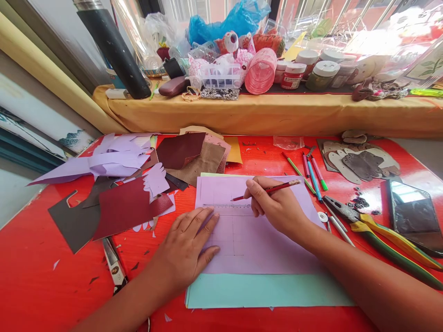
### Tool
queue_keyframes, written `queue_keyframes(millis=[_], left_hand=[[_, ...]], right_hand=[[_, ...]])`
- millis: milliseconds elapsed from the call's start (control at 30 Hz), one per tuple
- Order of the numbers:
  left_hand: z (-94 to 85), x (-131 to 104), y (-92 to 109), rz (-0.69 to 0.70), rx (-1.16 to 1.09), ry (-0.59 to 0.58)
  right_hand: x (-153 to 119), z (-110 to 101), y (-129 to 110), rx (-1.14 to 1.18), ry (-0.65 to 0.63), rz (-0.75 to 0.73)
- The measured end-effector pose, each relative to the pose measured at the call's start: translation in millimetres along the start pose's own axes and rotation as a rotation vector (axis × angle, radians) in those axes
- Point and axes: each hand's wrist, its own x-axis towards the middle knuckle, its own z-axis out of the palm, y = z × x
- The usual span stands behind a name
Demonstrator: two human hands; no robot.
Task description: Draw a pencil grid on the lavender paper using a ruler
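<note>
My right hand (272,200) grips a dark red pencil (277,188), its tip over a sheet of purple paper (270,251). Thin pencil lines forming boxes show on that sheet. Across it lies a clear ruler (230,208), just below the pencil tip. My left hand (190,244) rests flat with fingers spread, fingertips at the ruler's left end and the palm over the paper's left edge. Under the purple sheet, a light green sheet (263,293) sticks out toward me.
Leather pieces (128,203), purple scraps (114,159) and scissors (114,265) lie left on the red table (44,286). Pliers (377,230), a phone (413,212), coloured pens (313,173) and leather cut-outs (367,159) lie right. Jars (292,76) crowd the ledge (221,115) behind.
</note>
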Motion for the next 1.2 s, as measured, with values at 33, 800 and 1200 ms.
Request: queue_keyframes(millis=[33, 800, 1200], left_hand=[[-0.4, 0, 0, 0.006, 0.001, 0.007], [-24.3, 11, 6, 0.312, -0.240, 0.254], [-69.7, -5, 50, 0.579, -0.237, 0.395]], right_hand=[[1, 0, 1, 0.054, 0.018, -0.004], [25, -7, 38, 0.513, 0.123, 0.125], [22, -7, 39, 0.438, 0.119, 0.092]])
